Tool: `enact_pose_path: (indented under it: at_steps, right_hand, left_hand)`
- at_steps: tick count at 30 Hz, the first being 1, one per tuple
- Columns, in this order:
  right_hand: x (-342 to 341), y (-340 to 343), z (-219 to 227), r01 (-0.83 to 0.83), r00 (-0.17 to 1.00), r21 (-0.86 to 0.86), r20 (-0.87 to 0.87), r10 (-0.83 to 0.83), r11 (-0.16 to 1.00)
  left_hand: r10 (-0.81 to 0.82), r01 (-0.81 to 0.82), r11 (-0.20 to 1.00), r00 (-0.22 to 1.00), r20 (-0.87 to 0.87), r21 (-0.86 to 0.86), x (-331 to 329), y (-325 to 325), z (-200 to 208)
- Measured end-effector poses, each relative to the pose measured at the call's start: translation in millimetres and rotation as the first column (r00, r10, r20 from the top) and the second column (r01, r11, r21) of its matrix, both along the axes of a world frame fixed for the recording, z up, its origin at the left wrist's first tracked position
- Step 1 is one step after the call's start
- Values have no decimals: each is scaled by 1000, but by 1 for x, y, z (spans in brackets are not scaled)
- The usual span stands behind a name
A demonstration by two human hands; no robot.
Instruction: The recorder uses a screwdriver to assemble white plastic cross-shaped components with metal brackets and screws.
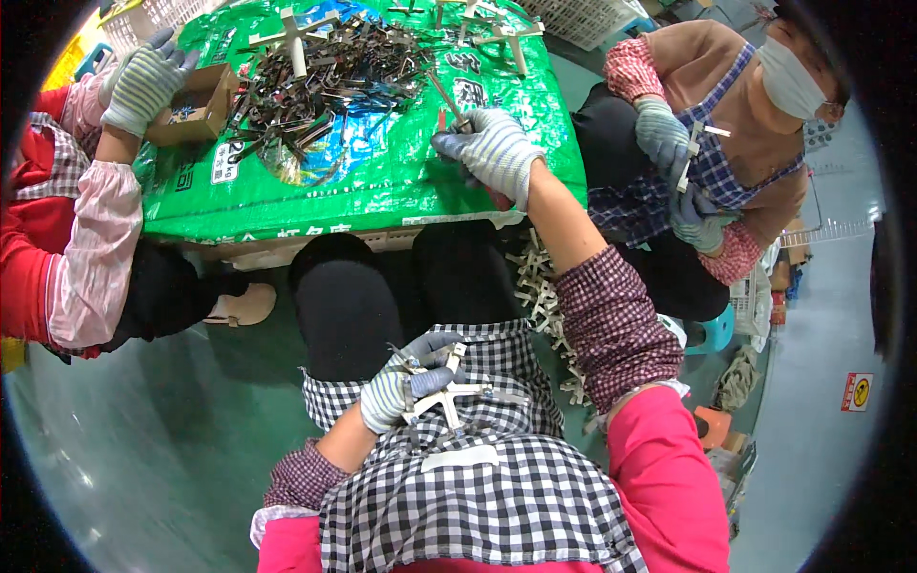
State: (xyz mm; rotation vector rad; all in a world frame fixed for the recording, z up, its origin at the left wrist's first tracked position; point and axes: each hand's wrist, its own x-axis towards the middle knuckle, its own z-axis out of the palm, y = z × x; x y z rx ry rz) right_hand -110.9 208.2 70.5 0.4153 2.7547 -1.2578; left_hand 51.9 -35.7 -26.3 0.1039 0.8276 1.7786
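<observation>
Nearest the camera, a cross-shaped metal bracket is held over the checked apron by the left hand, whose gloved fingers are closed around its middle so that its arms stick out to the right. Just beside the right knee, a string of similar metal pieces is seen hanging down from the edge of the surface. Farther out, the right hand is stretched across the green sheet that covers the surface; its fingers are pinched narrowly on a thin metal strip at the near edge of a heap of dark metal strips. A small cardboard box is set at the left of the heap, touched by a co-worker's gloved hand. At the right, another bracket is held by a second co-worker's gloved hands. White baskets are placed along the far edge.
</observation>
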Motion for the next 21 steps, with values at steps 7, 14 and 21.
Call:
enact_pose_path:
  at_steps: [7, 14, 21]
  right_hand:
    - [2, 1, -1, -30, 999, 49, -39, 32, 998]
    - [9, -14, 7, -108, 990, 221, -66, 125, 969]
    - [23, -6, 16, -43, 994, 122, -95, 54, 992]
  left_hand:
    - [-82, 81, 997, 996, -36, -19, -8, 4, 14]
    - [-16, -3, 983, 995, -100, -182, -1, -5, 11]
    - [11, -24, 984, 997, -73, -175, 3, 3, 3]
